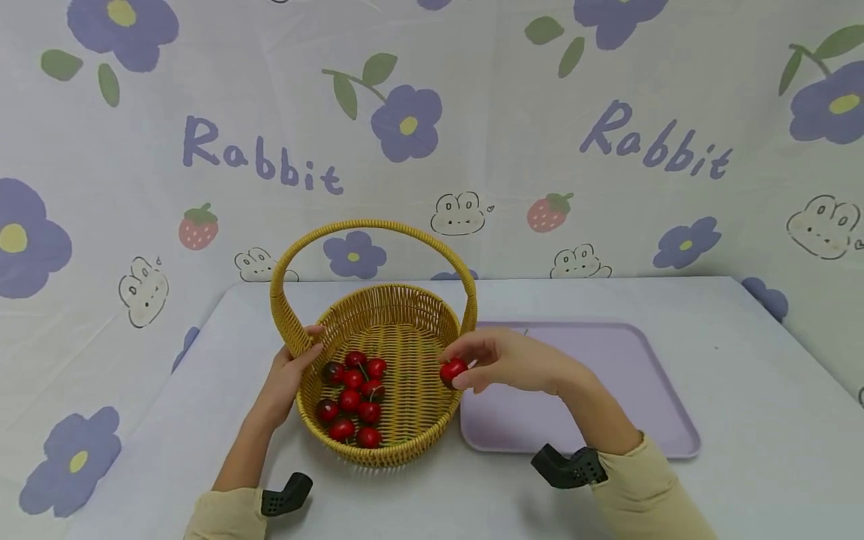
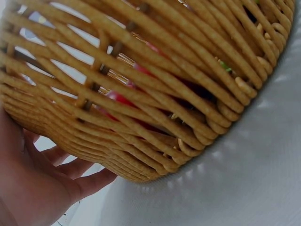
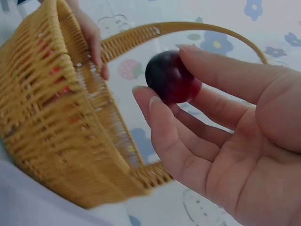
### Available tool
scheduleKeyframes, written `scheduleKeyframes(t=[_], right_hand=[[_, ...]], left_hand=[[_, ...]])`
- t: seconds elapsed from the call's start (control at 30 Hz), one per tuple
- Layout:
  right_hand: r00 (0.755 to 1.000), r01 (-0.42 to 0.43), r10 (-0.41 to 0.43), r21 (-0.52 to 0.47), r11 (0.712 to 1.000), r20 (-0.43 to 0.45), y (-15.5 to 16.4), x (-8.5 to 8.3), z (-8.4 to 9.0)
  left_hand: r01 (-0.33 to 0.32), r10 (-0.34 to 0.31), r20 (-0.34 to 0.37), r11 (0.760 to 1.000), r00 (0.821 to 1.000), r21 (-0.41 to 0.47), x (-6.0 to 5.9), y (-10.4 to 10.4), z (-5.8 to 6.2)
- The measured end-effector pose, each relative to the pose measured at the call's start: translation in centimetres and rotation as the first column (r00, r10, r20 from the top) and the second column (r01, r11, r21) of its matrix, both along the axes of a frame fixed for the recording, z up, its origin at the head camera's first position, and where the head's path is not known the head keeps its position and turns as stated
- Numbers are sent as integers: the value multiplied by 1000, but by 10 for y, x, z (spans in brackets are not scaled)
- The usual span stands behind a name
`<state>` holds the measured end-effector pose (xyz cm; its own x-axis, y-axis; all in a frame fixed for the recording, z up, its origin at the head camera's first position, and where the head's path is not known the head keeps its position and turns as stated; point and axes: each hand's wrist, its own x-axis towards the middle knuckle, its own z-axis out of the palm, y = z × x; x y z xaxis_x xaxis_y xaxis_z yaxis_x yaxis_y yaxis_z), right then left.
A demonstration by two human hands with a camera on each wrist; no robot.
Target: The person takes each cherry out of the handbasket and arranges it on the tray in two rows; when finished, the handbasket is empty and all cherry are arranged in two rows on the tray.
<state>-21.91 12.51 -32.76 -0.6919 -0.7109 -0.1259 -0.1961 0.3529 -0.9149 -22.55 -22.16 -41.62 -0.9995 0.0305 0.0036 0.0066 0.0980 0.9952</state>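
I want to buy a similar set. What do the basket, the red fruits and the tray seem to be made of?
Basket: woven strands, rattan or plastic wicker, smooth ochre weave. Fruit pinched by the right hand: glossy dark red, cherry-like, real or plastic unclear. Tray: probably matte lilac plastic, moulded raised rim.

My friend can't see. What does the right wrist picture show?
A right hand pinches a dark red cherry between thumb and fingertips, beside a woven yellow basket. The left hand grips the basket's far rim by its handle.

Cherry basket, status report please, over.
Left hand grips round woven yellow basket rim. Right hand pinches one red cherry over the rim. Nothing blocking.
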Motion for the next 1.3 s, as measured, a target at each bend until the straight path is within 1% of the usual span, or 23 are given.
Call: scheduleKeyframes(t=[0.2, 0.3, 0.5, 0.67, 0.77, 0.93, 1.2, 1.3], right_hand=[[1000, -29, 28, -56, 998, -8, 25, 0, -1], [1000, -12, 11, -61, 998, -14, 36, -2, -2], [998, 71, -70, -86, 994, 7, 54, -9, -5], [988, 153, -155, -65, 986, -22, 68, -16, -7], [976, 213, -215, -44, 976, -39, 76, -20, -9], [945, 328, -328, -31, 944, -10, 89, -28, -12], [904, 427, -427, -3, 904, 27, 103, -40, -28], [884, 465, -463, -17, 885, 62, 107, -44, -35]], left_hand=[[5, -5, -3, 1000, 1000, -5, -1, -1, -1], [2, -2, -2, 1000, 1000, -6, -1, -2, -1], [-1, 1, 1, 1000, 1000, -9, 0, -1, -1], [2, -2, 0, 1000, 1000, -4, -1, -1, -2], [4, -4, -2, 1000, 1000, -4, -1, 0, -2], [1, -1, -2, 1000, 1000, -5, 0, 0, 0], [-4, 4, 3, 1000, 1000, 0, 0, 1, 0], [-2, 2, 3, 1000, 1000, 3, 0, 1, -1]])
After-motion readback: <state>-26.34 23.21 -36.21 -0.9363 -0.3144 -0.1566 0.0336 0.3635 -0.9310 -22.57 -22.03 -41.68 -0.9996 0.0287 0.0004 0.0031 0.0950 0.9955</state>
